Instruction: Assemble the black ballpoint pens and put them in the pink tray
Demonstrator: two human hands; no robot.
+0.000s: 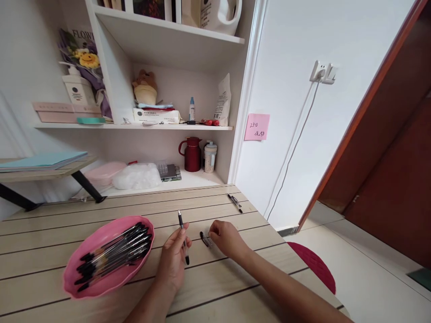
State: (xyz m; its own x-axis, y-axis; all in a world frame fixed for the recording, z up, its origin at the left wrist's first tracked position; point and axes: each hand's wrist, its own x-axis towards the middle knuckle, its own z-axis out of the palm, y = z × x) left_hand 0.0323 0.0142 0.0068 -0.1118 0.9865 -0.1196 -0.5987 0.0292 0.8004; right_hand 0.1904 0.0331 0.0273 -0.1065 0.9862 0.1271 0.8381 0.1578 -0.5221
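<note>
My left hand (174, 252) is closed around a clear-barrelled pen (181, 220), its tip pointing up and away from me and its black end below the fingers. To the right, my right hand (226, 237) is curled just above the tabletop. Beside its fingertips lies a clear and black pen cap (205, 239); I cannot tell if they touch it or what the curled fingers may hold. Left of my hands, a pink oval dish (70, 273) holds several black-ended clear pens (116, 253). Farther back on the right, a pen and a cap (235, 202) lie close together.
The striped wooden table (215, 296) ends on the right, above a red round mat (314, 264). White shelves (175, 127) stand behind it, with a red jug (193, 154) and a cup (210, 158). A small raised stand (63, 170) is at the left, bearing papers.
</note>
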